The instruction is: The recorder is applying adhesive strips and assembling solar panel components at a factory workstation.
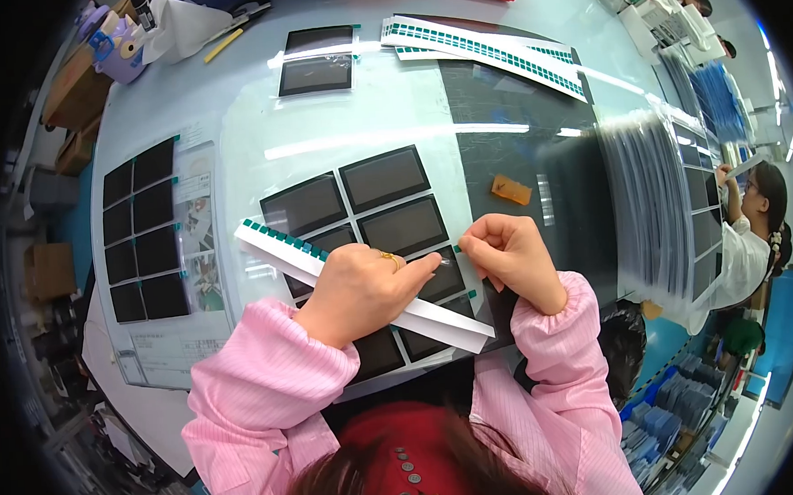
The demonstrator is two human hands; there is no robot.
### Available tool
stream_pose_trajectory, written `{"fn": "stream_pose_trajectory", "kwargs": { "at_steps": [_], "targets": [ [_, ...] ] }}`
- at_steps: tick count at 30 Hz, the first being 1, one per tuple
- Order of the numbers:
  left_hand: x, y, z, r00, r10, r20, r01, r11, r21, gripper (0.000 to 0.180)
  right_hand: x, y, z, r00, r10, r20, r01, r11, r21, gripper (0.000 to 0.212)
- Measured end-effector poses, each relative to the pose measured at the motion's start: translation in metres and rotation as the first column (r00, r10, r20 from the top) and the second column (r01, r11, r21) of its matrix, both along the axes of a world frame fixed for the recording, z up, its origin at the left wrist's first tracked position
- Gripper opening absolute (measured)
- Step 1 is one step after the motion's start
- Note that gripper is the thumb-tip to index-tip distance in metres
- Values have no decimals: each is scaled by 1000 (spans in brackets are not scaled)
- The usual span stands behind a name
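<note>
A white strip [440, 325] with a row of green adhesive tabs lies slantwise under my left hand [363, 289], whose fingers are closed around it. My left thumb and index finger point right, toward the edge of a dark rectangular screen panel [403, 225]. Just to the right, my right hand [510, 253] pinches a small green tab [457, 247] at that panel's right edge. Several such panels in clear film are laid out in two columns beneath both hands. Another green tab [472, 294] sticks out from a lower panel's edge. My left hand and the strip partly cover the lower panels.
Dark panels [155, 224] with green tabs stand in a block at left. Two more panels [318, 61] and a pile of tab strips [485, 49] lie at the far side. An orange piece [511, 189] rests on the black mat. Film-covered sheets [647, 206] are stacked at right, near another person [745, 223].
</note>
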State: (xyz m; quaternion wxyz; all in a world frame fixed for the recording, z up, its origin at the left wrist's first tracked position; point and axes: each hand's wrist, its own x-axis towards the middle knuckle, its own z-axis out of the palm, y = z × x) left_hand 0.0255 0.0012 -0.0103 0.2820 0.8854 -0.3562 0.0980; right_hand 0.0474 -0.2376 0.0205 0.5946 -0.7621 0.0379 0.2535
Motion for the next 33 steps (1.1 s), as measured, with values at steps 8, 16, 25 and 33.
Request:
{"fn": "stream_pose_trajectory", "kwargs": {
  "at_steps": [8,16,25,33],
  "targets": [
    [1,-1,2,1000,5,-4,-5,999,-45,22,-3,4,0,999,-18,38,21,996,-86,18],
    [1,-2,2,1000,8,-12,-9,999,-47,24,-3,5,0,998,-10,58,16,993,-116,18],
    [2,-2,5,1000,9,-27,-10,999,-51,29,-3,6,1,996,-8,86,21,988,-154,19],
    [3,-4,10,999,-28,28,23,987,159,39,-4,7,-2,983,18,183,15,984,-179,16]
  ]
}}
